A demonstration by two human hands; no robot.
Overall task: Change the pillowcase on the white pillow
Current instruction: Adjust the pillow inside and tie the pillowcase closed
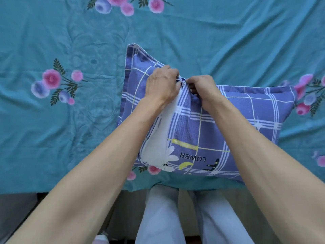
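Teal bedsheet (219, 37) printed with pink and blue flower sprays, wrinkled, spread across the bed, person's pale trousers (190, 217) below its near edge, dim floor (17, 208) at lower left

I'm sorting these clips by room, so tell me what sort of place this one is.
Most likely a bedroom. A person stands at the edge of a bed covered by a teal flowered sheet, and both hands, left hand and right hand, grip the opening of a blue checked pillowcase over a white pillow.
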